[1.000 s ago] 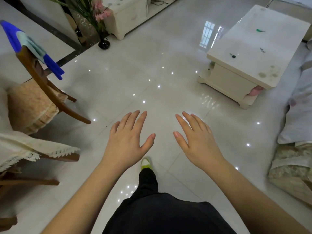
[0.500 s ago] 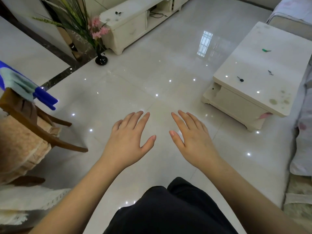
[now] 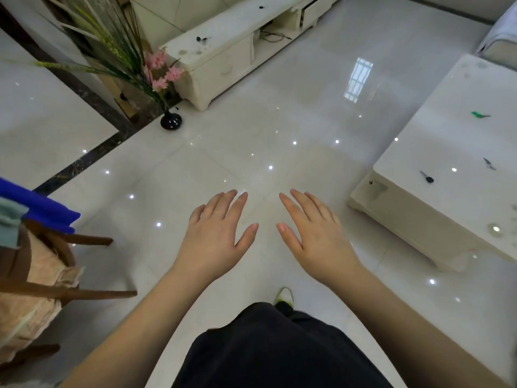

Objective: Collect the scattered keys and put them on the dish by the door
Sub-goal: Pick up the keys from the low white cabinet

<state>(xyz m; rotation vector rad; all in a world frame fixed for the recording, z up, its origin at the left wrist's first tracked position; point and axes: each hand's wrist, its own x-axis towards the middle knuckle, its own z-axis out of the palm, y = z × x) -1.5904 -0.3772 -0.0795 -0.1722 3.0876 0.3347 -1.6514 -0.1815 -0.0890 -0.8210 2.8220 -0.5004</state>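
My left hand (image 3: 216,233) and my right hand (image 3: 313,233) are held out flat, palms down, over the shiny floor, both with nothing in them. On the white coffee table (image 3: 447,208) at the right lie a black-headed key (image 3: 426,177), a small grey key (image 3: 489,163) and a green-headed key (image 3: 479,115). Another dark key (image 3: 201,39) lies on the white TV cabinet (image 3: 223,65) at the back, and a further small dark thing (image 3: 261,7) sits further along its top. No dish is in view.
A black vase (image 3: 171,121) with green stems and pink flowers stands on the floor left of the cabinet. A wooden chair (image 3: 36,275) with a cushion and a blue cloth (image 3: 42,210) is at the left. A sofa edge (image 3: 498,43) shows at the top right.
The view has advanced and swung left: the TV cabinet and vase have come closer, the coffee table has slid toward the right edge. Both hands stay flat and open.
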